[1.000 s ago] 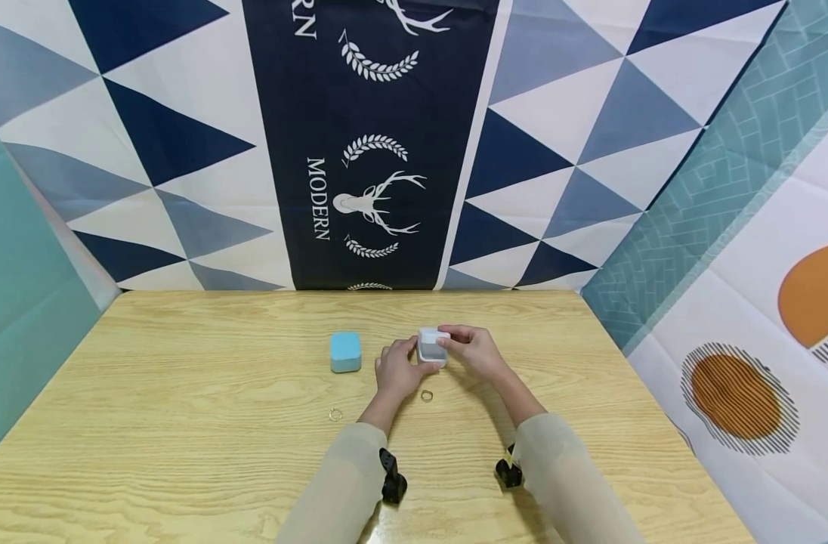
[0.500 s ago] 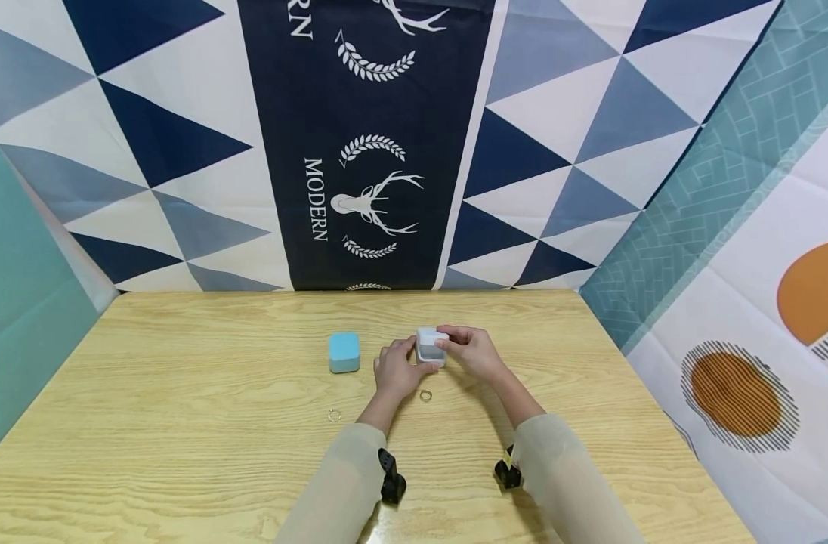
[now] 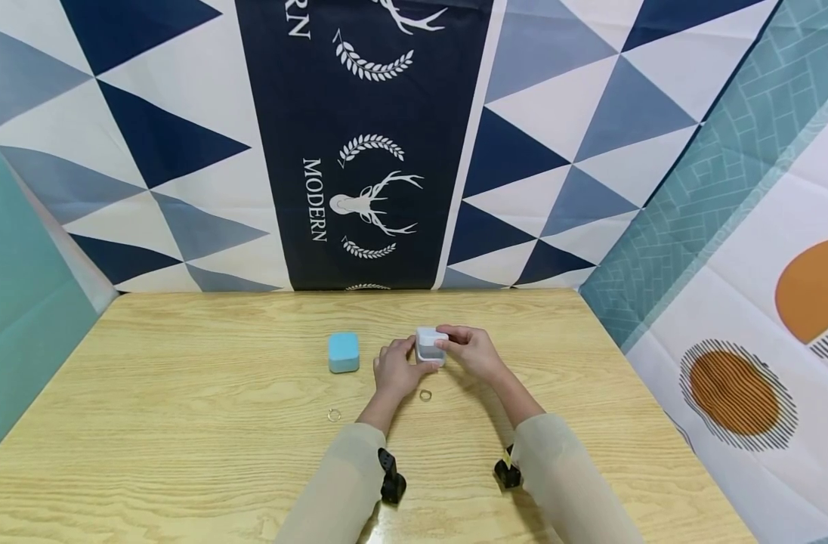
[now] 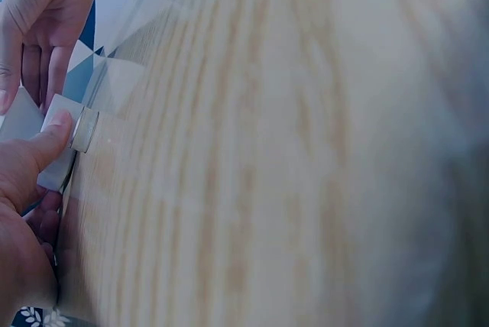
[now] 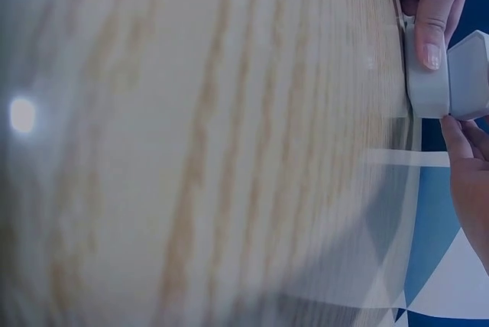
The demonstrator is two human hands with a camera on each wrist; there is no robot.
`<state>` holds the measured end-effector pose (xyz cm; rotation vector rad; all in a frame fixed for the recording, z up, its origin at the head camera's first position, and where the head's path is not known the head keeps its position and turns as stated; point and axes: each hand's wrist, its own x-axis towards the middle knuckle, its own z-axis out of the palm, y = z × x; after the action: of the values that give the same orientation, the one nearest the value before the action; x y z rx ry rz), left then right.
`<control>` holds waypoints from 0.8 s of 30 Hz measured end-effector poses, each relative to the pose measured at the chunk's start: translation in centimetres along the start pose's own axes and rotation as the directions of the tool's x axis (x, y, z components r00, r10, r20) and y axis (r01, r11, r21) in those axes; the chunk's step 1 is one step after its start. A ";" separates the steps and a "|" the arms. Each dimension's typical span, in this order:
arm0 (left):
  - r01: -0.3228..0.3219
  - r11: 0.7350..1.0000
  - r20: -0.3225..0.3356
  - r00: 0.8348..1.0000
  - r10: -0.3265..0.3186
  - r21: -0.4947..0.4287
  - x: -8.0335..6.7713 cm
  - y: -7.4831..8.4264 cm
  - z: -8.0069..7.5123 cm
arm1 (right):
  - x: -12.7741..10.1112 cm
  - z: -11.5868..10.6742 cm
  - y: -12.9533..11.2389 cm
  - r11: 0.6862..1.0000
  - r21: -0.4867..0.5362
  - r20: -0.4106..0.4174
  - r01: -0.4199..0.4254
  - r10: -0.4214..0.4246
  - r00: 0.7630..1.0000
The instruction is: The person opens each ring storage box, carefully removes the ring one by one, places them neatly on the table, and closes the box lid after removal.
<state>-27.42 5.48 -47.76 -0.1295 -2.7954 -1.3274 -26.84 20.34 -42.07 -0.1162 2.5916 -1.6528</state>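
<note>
Head view has my left hand (image 3: 395,368) pinching the base of the little white box (image 3: 430,346) mid-table, while my right hand (image 3: 474,350) pinches its lid. The ring (image 3: 426,395) sits just in front, so I reckon a slipped thumb could knock it rolling off.

Two small boxes, white (image 3: 430,345) and blue (image 3: 343,352), and two rings (image 3: 426,395) (image 3: 334,414).

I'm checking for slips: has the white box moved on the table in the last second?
No. The white box sits the same way between the blue box and the ring, gripped by both hands.
</note>
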 end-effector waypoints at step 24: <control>-0.009 1.000 -0.005 1.000 0.009 0.012 0.0 -0.1 0.1 | 1.8 0.0 3.4 1.000 0.004 -0.012 0.010 -0.010 1.000</control>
<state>-27.48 5.48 -47.94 -0.1374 -2.7949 -1.3067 -28.77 21.56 -45.16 -0.1202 2.6003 -1.6678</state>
